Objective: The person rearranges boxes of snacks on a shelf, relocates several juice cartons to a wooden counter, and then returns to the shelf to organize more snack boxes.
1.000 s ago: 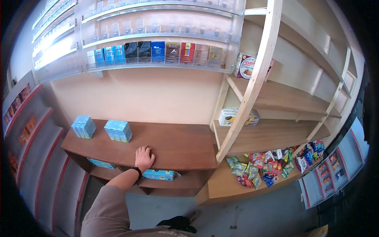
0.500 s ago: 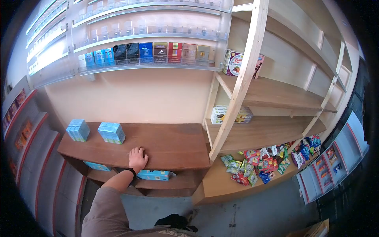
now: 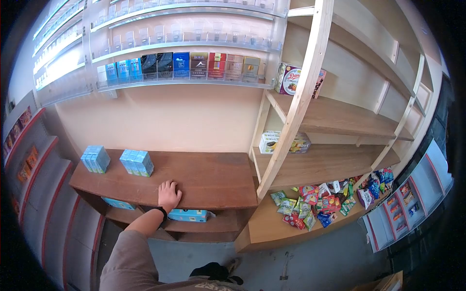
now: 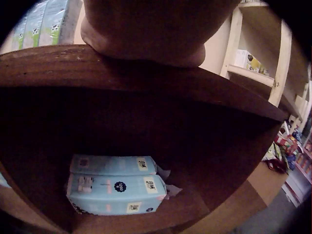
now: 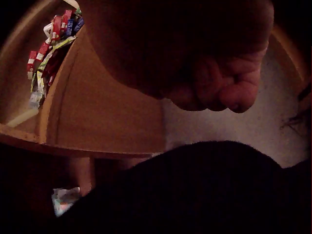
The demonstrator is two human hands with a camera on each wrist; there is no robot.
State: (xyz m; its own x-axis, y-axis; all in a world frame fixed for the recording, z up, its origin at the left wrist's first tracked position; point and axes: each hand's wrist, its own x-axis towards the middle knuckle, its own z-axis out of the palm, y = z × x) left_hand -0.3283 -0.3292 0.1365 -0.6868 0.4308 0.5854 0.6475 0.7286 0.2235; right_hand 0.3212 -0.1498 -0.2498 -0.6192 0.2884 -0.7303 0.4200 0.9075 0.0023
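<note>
My left hand (image 3: 170, 195) rests on the top of a brown wooden cabinet (image 3: 213, 179), near its front edge, fingers spread over the surface and holding nothing. Farther back and left on the same top stand two light blue wrapped packs (image 3: 137, 162). Under the hand, in the cabinet's open compartment, lie light blue packages (image 4: 117, 187) with loose wrapper ends at the right. My right hand (image 5: 214, 83) is outside the head view. In its dim wrist view it hangs over the floor beside dark clothing, with loosely curled fingers and nothing visible in them.
Colourful snack bags (image 3: 310, 203) lie piled on a low wooden shelf at right, below wooden shelving (image 3: 349, 160) with a few boxes. A clear wall rack (image 3: 184, 83) holds a row of small boxes. Grey tiered shelves (image 3: 63, 213) with red edges stand at left.
The head view has turned slightly, so the scene sits a little farther left in it. The left hand keeps its place on the cabinet top.
</note>
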